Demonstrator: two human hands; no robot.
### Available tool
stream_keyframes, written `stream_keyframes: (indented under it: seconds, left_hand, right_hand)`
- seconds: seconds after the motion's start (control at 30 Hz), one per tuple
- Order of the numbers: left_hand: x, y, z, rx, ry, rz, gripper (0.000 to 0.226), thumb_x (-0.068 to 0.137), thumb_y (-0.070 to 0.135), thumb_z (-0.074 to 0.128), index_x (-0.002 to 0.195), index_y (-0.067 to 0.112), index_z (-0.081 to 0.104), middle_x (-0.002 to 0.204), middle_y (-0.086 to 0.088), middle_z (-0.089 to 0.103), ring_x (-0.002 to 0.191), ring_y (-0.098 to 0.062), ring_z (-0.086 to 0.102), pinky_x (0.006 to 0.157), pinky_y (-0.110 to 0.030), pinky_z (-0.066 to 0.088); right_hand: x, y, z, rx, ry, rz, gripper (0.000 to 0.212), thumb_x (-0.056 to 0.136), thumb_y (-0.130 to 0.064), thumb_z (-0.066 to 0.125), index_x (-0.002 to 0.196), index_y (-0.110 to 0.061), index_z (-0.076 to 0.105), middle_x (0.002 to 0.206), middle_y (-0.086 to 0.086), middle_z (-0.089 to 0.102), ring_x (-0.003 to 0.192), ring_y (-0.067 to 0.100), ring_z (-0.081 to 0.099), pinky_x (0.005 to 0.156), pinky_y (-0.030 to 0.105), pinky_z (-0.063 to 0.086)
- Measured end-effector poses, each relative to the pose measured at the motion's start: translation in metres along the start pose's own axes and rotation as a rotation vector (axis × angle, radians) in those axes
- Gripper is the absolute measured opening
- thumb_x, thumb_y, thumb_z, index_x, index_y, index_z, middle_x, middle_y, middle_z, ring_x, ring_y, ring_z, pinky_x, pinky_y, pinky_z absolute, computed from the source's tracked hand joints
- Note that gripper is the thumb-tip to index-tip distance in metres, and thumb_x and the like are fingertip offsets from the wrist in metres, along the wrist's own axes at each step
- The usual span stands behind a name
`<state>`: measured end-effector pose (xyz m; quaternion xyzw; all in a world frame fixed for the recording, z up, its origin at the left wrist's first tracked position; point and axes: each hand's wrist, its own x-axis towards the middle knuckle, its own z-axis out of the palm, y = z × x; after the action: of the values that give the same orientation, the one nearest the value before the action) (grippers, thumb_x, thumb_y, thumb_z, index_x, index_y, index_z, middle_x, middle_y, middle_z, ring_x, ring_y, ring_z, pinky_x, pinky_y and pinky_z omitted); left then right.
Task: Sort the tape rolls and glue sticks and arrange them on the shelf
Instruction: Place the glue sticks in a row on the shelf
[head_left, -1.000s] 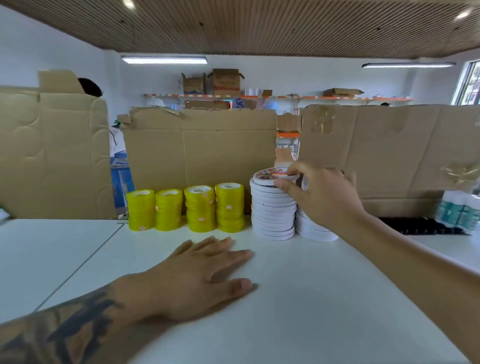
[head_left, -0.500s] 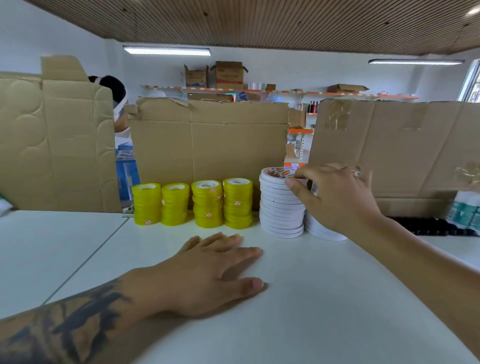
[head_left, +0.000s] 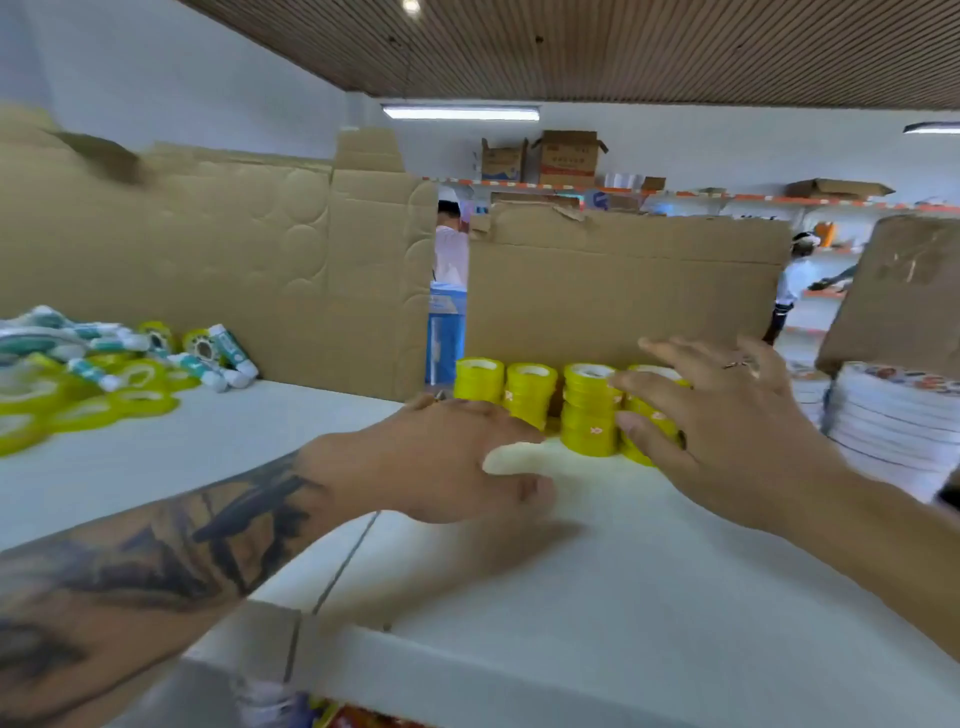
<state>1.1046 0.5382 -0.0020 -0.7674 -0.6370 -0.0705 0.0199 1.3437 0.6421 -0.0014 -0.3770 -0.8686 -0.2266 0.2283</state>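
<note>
Item 1: white shelf top (head_left: 649, 597), flat and smooth, with a seam running across it between my forearms.

Item 2: 4 short stacks of yellow tape rolls (head_left: 530, 387), standing side by side in a row at the back of the shelf top, against the brown cardboard panel (head_left: 623, 291).

Item 3: my right hand (head_left: 727, 431), fingers spread and nearly straight, reaching over the rightmost yellow stack. Its fingertips overlap that stack; I cannot tell whether they press it.

Item 4: my left hand (head_left: 441, 457), palm down, lying low on the shelf top just in front of the left end of the yellow row. It is blurred; the fingers look loosely bent and I see nothing held in them.

Item 5: stack of flat white tape rolls (head_left: 893, 415) with a printed top face, at the right edge, beside the yellow row.

Item 6: loose pile at the far left, unsorted: white-and-teal glue sticks (head_left: 208, 364) lying on their sides among scattered yellow tape rings (head_left: 78, 405).

Item 7: tall embossed cardboard sheet (head_left: 234, 249) behind that pile.
</note>
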Motion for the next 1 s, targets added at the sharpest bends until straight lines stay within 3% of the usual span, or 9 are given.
stream_keyframes:
  seconds: [0.13,0.23,0.3,0.4,0.53,0.6,0.8,1.0]
  left_hand:
    - [-0.038,-0.084,-0.001,-0.024,0.005,-0.185,0.052,0.087,0.079,0.041,0.128,0.049,0.052,0.138,0.021,0.055,0.129,-0.014,0.053,0.108,-0.044,0.041]
    - [-0.068,-0.148,0.002,-0.018,0.018,-0.307,0.077,0.07,0.09,0.026,0.13,0.049,0.052,0.14,0.021,0.055,0.13,-0.015,0.054,0.108,-0.042,0.042]
    - [-0.087,-0.182,-0.004,0.005,0.016,-0.383,0.078,0.076,0.089,0.033,0.14,0.048,0.047,0.146,0.018,0.051,0.135,-0.016,0.05,0.112,-0.04,0.04]
    - [-0.108,-0.23,-0.016,0.025,0.034,-0.454,0.064,0.088,0.077,0.047,0.143,0.044,0.047,0.144,0.014,0.052,0.136,-0.019,0.049,0.111,-0.036,0.041]
    - [-0.117,-0.288,-0.026,0.117,0.061,-0.433,0.038,0.095,0.056,0.054,0.126,0.034,0.06,0.122,0.007,0.064,0.115,-0.023,0.06,0.094,-0.039,0.051]
    - [-0.113,-0.314,-0.027,0.179,0.093,-0.414,0.032,0.096,0.05,0.054,0.125,0.038,0.06,0.12,0.007,0.065,0.111,-0.024,0.062,0.09,-0.039,0.051]
    - [-0.089,-0.358,-0.025,0.358,0.014,-0.352,0.035,0.092,0.046,0.053,0.126,0.045,0.059,0.118,0.011,0.068,0.106,-0.023,0.064,0.099,-0.041,0.043]
    - [-0.074,-0.371,-0.018,0.446,0.032,-0.31,0.023,0.089,0.038,0.059,0.111,0.036,0.062,0.101,0.008,0.069,0.096,-0.022,0.065,0.091,-0.038,0.04]
  right_hand:
    - [0.032,-0.073,0.02,0.072,-0.165,-0.112,0.055,0.098,-0.067,0.022,0.128,-0.044,0.062,0.143,0.001,0.059,0.129,0.026,0.057,0.107,0.058,0.036]
    - [0.061,-0.126,0.038,0.141,-0.279,-0.192,0.081,0.084,-0.081,-0.008,0.145,-0.055,0.038,0.159,-0.016,0.036,0.146,0.011,0.034,0.117,0.04,0.021]
    - [0.077,-0.16,0.044,0.229,-0.354,-0.216,0.073,0.087,-0.082,0.002,0.149,-0.056,0.029,0.162,-0.023,0.024,0.149,0.005,0.022,0.119,0.03,0.015]
    - [0.1,-0.206,0.05,0.335,-0.41,-0.244,0.061,0.093,-0.075,0.02,0.15,-0.055,0.029,0.163,-0.021,0.026,0.149,0.003,0.022,0.119,0.028,0.017]
    - [0.125,-0.254,0.062,0.351,-0.465,-0.288,0.065,0.09,-0.077,0.017,0.15,-0.054,0.027,0.163,-0.019,0.026,0.149,0.002,0.021,0.118,0.029,0.019]
    - [0.134,-0.271,0.069,0.382,-0.466,-0.294,0.065,0.09,-0.079,0.016,0.15,-0.055,0.026,0.162,-0.021,0.027,0.15,0.001,0.019,0.116,0.027,0.019]
    - [0.143,-0.296,0.071,0.396,-0.47,-0.272,0.063,0.092,-0.076,0.018,0.15,-0.053,0.026,0.159,-0.025,0.027,0.148,-0.005,0.013,0.109,0.02,0.014]
    - [0.138,-0.294,0.065,0.386,-0.459,-0.221,0.059,0.097,-0.072,0.028,0.15,-0.047,0.032,0.156,-0.026,0.032,0.144,-0.005,0.024,0.114,0.024,0.022]
